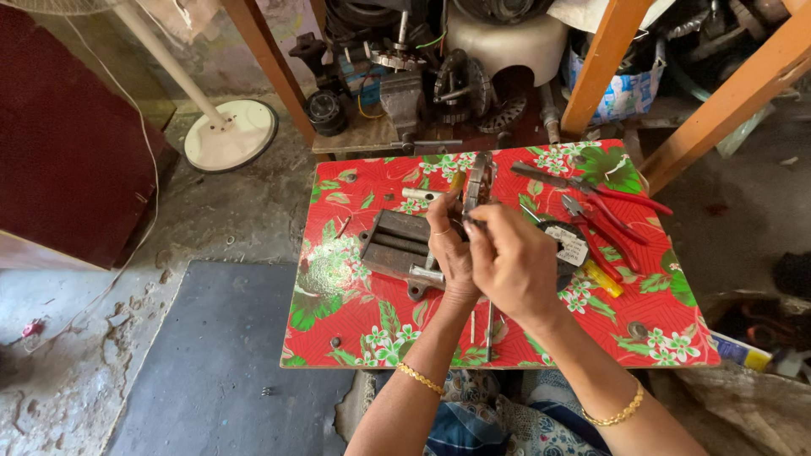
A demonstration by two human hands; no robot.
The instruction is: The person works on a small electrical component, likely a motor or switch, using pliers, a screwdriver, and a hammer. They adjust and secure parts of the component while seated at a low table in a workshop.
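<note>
Over a red floral counter (355, 325), both hands are pinching a slim upright metal part (476, 181) at twelve o'clock: left hand (450, 249), right hand (514, 263); fitting seems underway, needing steady alignment.

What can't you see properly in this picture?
Head view only:
- The small part pinched between the left hand and right hand: fingers cover it.
- The black round piece behind the right hand: mostly hidden.
- Parts on the shelf: crowded, dark.
- Fan stand: top cut off by the edge.
</note>
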